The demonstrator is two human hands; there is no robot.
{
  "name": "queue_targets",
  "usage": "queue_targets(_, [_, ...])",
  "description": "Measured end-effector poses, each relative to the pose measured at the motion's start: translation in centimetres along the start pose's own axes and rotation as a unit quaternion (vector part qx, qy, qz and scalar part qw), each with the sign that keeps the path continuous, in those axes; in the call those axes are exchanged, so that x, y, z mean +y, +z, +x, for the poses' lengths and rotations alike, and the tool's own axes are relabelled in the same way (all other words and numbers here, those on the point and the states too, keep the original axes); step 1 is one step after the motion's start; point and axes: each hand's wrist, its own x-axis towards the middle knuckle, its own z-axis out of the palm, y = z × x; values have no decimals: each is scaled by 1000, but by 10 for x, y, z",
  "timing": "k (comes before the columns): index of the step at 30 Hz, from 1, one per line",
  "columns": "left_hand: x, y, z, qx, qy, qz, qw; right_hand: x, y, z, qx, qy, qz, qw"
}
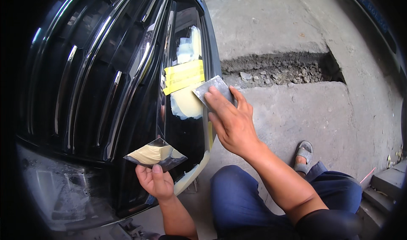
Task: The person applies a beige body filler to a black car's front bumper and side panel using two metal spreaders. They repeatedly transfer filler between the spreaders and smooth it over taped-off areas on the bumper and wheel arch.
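My left hand (156, 181) pinches the near corner of a flat metal scraper plate (173, 158), thumb on top. A thick smear of cream body filler (148, 153) lies across that plate. In my right hand (235, 123) is a grey metal putty spreader (218, 84), fingers pressed on its face. Its left corner meets the right side of a cream filler patch (186, 103) on the black car bumper (182, 132). Yellow masking tape (183, 75) crosses the bumper just beyond this patch. Past the tape sits a second patch (189, 47), pale blue and cream.
The black grille (91, 70) with chrome strips fills the left. Right of the bumper, a rubble-filled trench (280, 72) cuts the concrete floor (292, 108). Another vehicle's edge (375, 15) shows at far right. More filler (193, 176) runs along the bumper's near edge. Concrete steps (388, 183) stand at lower right.
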Motion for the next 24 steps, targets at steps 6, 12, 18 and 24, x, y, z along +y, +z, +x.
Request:
queue_targets(6, [-1,-2,-1,4,-4,1,1000,-3,2,2,4,4,-4,1000])
queue_targets(12, [-1,0,0,11,-7,1,1000,-6,5,5,15,3,0,1000])
queue_targets(18, [-1,0,0,8,1,14,1000,-11,3,-1,-1,-1,-12,1000])
queue_targets(24, [0,2,0,22,-10,9,1000,-11,5,-25,-23,-25,-41,999])
